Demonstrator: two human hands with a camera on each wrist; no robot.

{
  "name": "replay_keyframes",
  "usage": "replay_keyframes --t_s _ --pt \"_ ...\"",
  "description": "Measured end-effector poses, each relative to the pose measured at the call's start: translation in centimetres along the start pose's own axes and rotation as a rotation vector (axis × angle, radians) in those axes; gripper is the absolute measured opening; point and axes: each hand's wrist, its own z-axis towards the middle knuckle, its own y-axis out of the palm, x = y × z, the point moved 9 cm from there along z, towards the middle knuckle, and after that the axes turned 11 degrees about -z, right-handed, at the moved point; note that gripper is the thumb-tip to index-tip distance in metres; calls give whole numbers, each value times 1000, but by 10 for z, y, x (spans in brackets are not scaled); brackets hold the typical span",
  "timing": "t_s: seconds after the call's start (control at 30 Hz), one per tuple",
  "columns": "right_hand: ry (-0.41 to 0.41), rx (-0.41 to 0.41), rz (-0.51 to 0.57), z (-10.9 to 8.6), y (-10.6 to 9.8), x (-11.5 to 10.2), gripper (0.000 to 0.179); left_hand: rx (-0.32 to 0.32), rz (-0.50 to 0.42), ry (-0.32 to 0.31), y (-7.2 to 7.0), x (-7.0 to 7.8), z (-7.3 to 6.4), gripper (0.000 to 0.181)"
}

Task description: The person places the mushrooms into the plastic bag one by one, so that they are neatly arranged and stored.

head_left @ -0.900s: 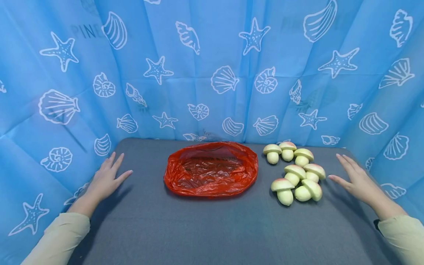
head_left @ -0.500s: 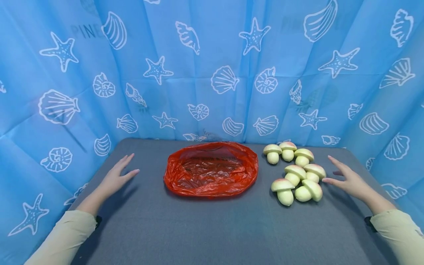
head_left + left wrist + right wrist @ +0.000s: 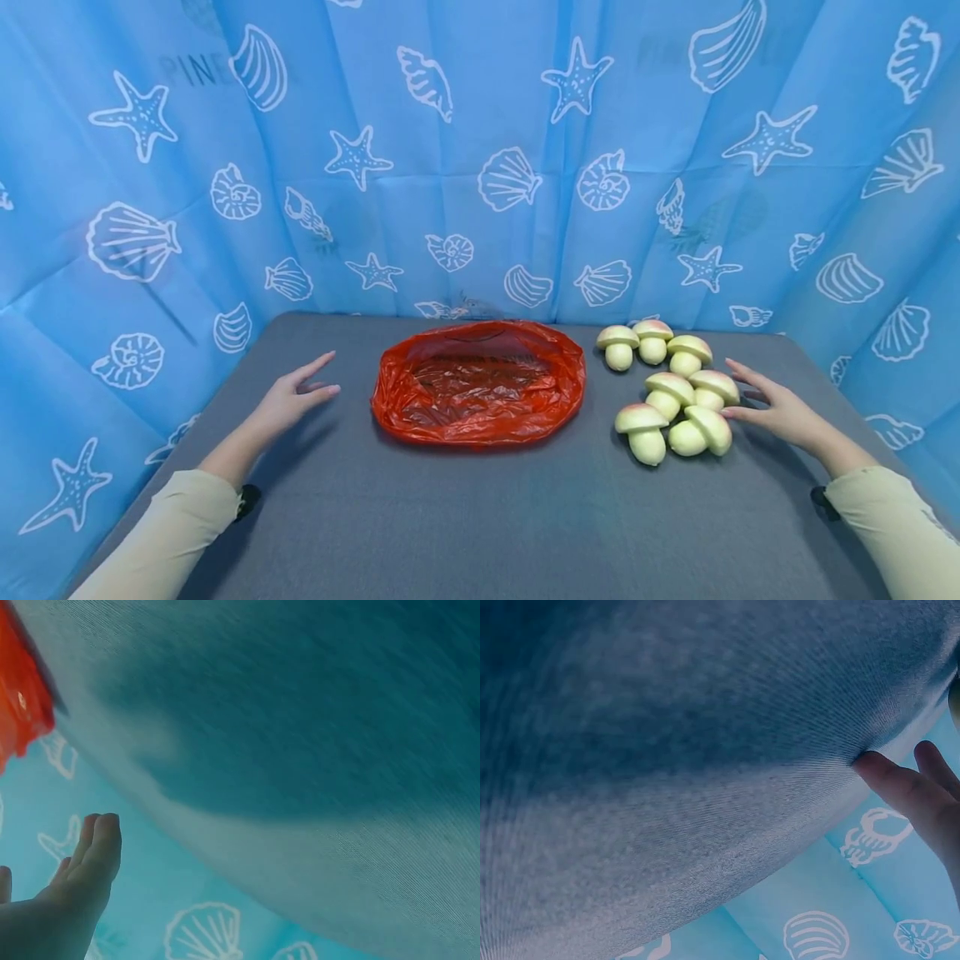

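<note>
A red plastic bag (image 3: 480, 429) lies mouth-up near the middle of the table, its rim spread wide. To its right sit several pale green mushroom-shaped pieces (image 3: 642, 433) with pink-tinged caps. My left hand (image 3: 288, 400) hovers left of the bag, fingers extended and holding nothing. In the left wrist view, that hand's fingers (image 3: 101, 844) point up at lower left, and the bag's red edge (image 3: 19, 697) shows at upper left. My right hand (image 3: 776, 410) is at the right side of the mushroom group, thumb and fingers apart, fingertips right beside the nearest pieces.
The dark grey table (image 3: 480, 525) runs back to a blue curtain (image 3: 480, 108) printed with shells and starfish. The curtain also closes off both sides. The mushroom pieces stand close together, some touching.
My left hand has moved right, toward the bag. My right hand has moved left, up to the mushroom pieces. The bag and the pieces stay where they were.
</note>
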Motion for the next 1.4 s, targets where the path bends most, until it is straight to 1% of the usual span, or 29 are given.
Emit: replay_keyframes --t_s 0.1,0.3,0.47,0.53,0.63,0.93,1.03,1.27,1.4 --pt "5 -8 10 1 1 0 84 -2 -16 -26 8 0 3 71" --pt "30 -32 29 4 3 2 84 -27 -50 -30 28 6 8 64" --pt "35 -30 20 4 2 5 83 -35 -98 -53 41 6 11 61" --pt "36 -28 -3 3 2 7 82 -37 -120 -60 46 5 13 61" --pt "39 -40 -13 2 4 8 82 -39 -144 -71 52 4 16 61" --pt "25 -40 -21 7 5 5 79 -14 -142 -93 61 2 23 61" --pt "37 -49 -22 7 6 5 80 -12 -144 -107 63 0 25 62" --pt "38 -45 -6 12 7 2 80 -12 -133 -117 64 -6 24 62" --pt "50 -36 0 11 8 4 79 -19 -121 -126 66 -8 25 61"
